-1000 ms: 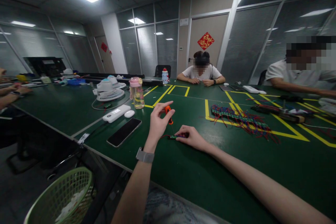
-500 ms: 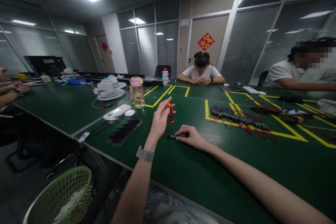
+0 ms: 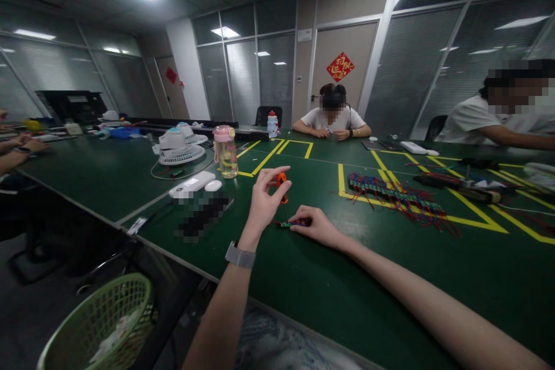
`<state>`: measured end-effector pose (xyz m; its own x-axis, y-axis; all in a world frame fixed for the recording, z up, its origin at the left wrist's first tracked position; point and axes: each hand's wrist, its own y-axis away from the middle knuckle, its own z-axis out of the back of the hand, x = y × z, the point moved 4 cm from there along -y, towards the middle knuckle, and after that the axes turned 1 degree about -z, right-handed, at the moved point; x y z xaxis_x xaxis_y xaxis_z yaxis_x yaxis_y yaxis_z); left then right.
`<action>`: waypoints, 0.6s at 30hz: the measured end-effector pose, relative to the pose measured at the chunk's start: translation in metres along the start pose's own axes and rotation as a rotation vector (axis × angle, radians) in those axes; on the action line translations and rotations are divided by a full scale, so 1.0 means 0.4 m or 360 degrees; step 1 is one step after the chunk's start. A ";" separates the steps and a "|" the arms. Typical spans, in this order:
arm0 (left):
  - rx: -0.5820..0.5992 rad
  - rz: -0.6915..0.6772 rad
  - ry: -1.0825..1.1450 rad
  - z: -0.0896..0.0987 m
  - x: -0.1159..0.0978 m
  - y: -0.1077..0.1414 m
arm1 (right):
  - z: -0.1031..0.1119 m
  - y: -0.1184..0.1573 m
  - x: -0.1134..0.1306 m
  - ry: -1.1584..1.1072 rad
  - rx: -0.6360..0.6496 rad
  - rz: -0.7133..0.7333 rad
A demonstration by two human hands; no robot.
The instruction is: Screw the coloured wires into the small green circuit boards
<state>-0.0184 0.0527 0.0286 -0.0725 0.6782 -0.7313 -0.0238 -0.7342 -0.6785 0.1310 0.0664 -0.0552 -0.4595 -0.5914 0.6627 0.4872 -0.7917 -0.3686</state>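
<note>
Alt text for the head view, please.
The left hand holds an orange screwdriver, shaft pointing down at a small circuit board held by the right hand on a green table. A row of wired boards lies farther right.

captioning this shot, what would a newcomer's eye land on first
Probably the orange-and-black screwdriver, near the centre, held roughly upright in the left hand above a small green circuit board gripped by the right hand. Further right, a long row of green boards with red and blue wires lies on the green table. Beyond, a red diamond-shaped sign hangs on the beige door.
</note>
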 end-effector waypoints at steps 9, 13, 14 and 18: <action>0.0010 0.0059 0.0135 0.003 0.004 -0.004 | 0.003 0.000 0.006 0.0017 0.0013 -0.0005; 0.0012 0.0000 0.0056 0.003 -0.001 -0.004 | 0.002 0.000 0.004 0.0018 0.0011 -0.0004; 0.0053 0.0037 0.0134 -0.001 0.001 -0.003 | 0.002 0.000 0.004 0.0014 0.0012 -0.0006; -0.0016 0.0060 0.0112 0.004 0.003 -0.003 | 0.004 0.001 0.007 0.0014 0.0011 -0.0011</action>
<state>-0.0199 0.0542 0.0286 -0.0028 0.6510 -0.7591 -0.0120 -0.7590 -0.6509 0.1313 0.0648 -0.0525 -0.4692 -0.5873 0.6595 0.4892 -0.7946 -0.3596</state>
